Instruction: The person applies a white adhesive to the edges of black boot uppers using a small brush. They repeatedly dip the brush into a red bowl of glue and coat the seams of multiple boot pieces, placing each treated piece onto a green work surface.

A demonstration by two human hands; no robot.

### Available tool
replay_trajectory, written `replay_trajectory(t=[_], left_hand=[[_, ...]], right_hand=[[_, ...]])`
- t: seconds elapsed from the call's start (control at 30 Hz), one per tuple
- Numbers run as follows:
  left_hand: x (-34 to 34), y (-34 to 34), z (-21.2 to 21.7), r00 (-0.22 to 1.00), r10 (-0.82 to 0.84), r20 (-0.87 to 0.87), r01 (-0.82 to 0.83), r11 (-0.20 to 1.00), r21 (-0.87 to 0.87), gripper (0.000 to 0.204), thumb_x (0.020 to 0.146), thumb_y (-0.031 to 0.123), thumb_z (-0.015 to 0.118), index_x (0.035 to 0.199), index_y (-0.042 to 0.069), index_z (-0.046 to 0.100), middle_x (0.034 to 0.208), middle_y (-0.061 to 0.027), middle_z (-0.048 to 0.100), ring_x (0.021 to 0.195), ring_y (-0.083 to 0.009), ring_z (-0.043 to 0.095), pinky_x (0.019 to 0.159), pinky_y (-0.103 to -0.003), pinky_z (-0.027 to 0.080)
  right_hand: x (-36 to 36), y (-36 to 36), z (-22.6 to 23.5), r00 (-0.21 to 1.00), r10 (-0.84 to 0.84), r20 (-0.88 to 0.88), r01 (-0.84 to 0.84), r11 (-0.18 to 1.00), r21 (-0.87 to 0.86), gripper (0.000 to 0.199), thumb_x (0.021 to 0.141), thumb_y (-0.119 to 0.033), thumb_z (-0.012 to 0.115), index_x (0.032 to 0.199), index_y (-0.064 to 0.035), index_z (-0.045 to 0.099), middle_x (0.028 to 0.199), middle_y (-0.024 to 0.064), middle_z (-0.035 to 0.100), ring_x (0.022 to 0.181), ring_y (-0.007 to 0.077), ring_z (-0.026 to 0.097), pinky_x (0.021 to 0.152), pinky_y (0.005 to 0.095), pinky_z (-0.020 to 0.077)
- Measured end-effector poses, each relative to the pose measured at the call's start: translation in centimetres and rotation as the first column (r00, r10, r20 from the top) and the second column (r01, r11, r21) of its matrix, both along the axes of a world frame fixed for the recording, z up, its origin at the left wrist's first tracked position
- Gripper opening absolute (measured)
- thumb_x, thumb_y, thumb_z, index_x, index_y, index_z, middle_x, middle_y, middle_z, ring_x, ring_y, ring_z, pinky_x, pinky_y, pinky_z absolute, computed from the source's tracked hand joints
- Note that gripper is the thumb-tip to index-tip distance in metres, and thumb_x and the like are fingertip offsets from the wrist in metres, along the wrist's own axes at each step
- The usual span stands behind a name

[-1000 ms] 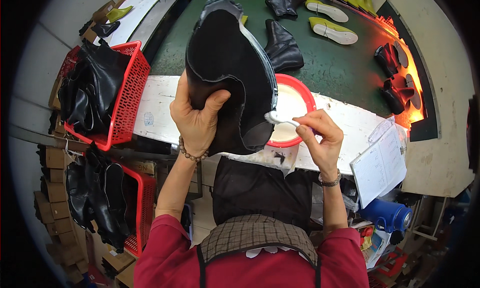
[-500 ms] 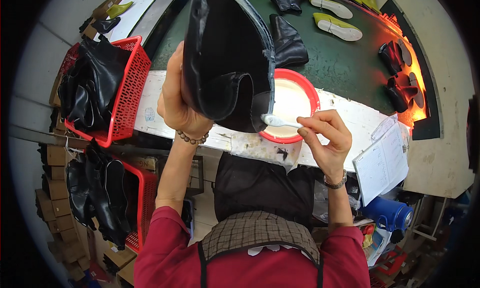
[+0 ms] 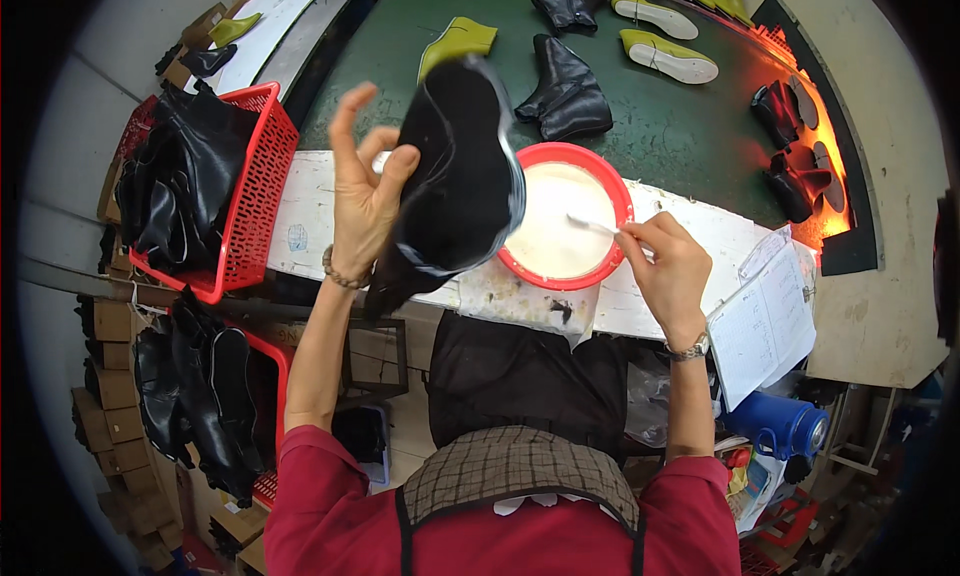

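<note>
My left hand (image 3: 362,211) has a black leather boot upper (image 3: 455,176) against its thumb, held tilted in the air over the near edge of the bench. The upper is smeared by motion, and a pale coating runs along its right edge. The index finger stands away from it; exactly where the fingers grip is hidden. My right hand (image 3: 675,276) pinches the handle of a small white brush (image 3: 597,225). The brush head dips into whitish liquid (image 3: 555,216) in a red bowl (image 3: 617,181), just right of the upper.
Red baskets (image 3: 262,176) of black boots stand at the left. On the green surface (image 3: 660,126) lie black boots (image 3: 567,91) and yellow-green shoes (image 3: 670,56); dark red boots (image 3: 795,188) sit by an orange glow. A clipboard (image 3: 765,321) and blue flask (image 3: 778,426) are right.
The upper has swung down and turned in my left hand, with fingers more spread. The brush has left its edge and moved into the bowl. A yellow-green shoe behind it is now uncovered.
</note>
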State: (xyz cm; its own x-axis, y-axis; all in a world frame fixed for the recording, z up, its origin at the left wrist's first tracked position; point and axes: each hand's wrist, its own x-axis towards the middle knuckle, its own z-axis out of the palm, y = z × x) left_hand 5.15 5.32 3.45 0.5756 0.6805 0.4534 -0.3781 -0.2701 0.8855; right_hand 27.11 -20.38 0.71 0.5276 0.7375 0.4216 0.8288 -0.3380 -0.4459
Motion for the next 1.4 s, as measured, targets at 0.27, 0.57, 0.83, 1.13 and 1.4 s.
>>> replay_trajectory(t=[0.27, 0.57, 0.83, 1.13, 1.4], left_hand=[[-4.5, -3.1, 2.5, 0.809, -0.443, -0.387, 0.187, 0.817, -0.545, 0.05, 0.105, 0.019, 0.062, 0.15, 0.009, 0.045, 0.117, -0.0061, 0.067, 0.1, -0.009, 0.067, 0.076, -0.021, 0.054], [-4.7, -4.9, 1.6, 0.791, -0.53, -0.306, 0.211, 0.706, -0.676, 0.048, 0.105, 0.02, 0.061, 0.15, 0.008, 0.046, 0.118, -0.0072, 0.067, 0.101, -0.0106, 0.067, 0.078, -0.023, 0.054], [-6.4, -4.3, -0.4, 0.863, -0.448, -0.234, 0.159, 0.68, -0.716, 0.048, 0.105, 0.021, 0.061, 0.149, 0.008, 0.047, 0.119, -0.0081, 0.067, 0.101, -0.012, 0.067, 0.08, -0.024, 0.054], [-4.4, -6.1, -1.0, 0.806, -0.571, -0.154, 0.266, 0.584, -0.767, 0.047, 0.105, 0.021, 0.06, 0.148, 0.007, 0.048, 0.12, -0.0092, 0.067, 0.102, -0.0136, 0.067, 0.082, -0.025, 0.055], [-2.6, -5.3, -3.4, 0.818, -0.573, -0.049, 0.336, 0.545, -0.768, 0.046, 0.105, 0.022, 0.059, 0.147, 0.006, 0.049, 0.12, -0.0102, 0.067, 0.102, -0.015, 0.067, 0.083, -0.027, 0.055]], right_hand=[[2.3, -1.1, -0.1, 0.999, 0.008, -0.038, -0.014, 0.985, -0.174, 0.013, 0.084, -0.022, 0.081, 0.091, -0.0108, 0.08, 0.082, 0.0025, 0.07, 0.071, 0.0225, 0.068, 0.062, 0.0362, 0.0501], [0.8, 2.4, 3.6, 0.915, 0.397, -0.079, -0.363, 0.891, 0.274, 0.018, 0.079, -0.012, 0.085, 0.097, -0.012, 0.081, 0.088, 0.0001, 0.07, 0.078, 0.013, 0.062, 0.079, 0.0317, 0.0395], [1.8, 0.9, 3.7, 0.912, 0.405, -0.061, -0.391, 0.905, 0.167, 0.015, 0.08, -0.014, 0.084, 0.095, -0.0135, 0.081, 0.086, -0.0015, 0.07, 0.082, 0.0127, 0.062, 0.083, 0.033, 0.0346], [2.5, 6.7, 4.5, 0.815, 0.575, -0.073, -0.554, 0.81, 0.191, 0.011, 0.085, -0.018, 0.083, 0.095, -0.0153, 0.082, 0.085, -0.0039, 0.068, 0.074, 0.0101, 0.057, 0.083, 0.0322, 0.0324], [2.8, 7.8, 5.3, 0.736, 0.664, -0.132, -0.643, 0.746, 0.174, 0.01, 0.087, -0.02, 0.082, 0.093, -0.013, 0.083, 0.079, -0.004, 0.069, 0.071, 0.0094, 0.056, 0.08, 0.0308, 0.033]])
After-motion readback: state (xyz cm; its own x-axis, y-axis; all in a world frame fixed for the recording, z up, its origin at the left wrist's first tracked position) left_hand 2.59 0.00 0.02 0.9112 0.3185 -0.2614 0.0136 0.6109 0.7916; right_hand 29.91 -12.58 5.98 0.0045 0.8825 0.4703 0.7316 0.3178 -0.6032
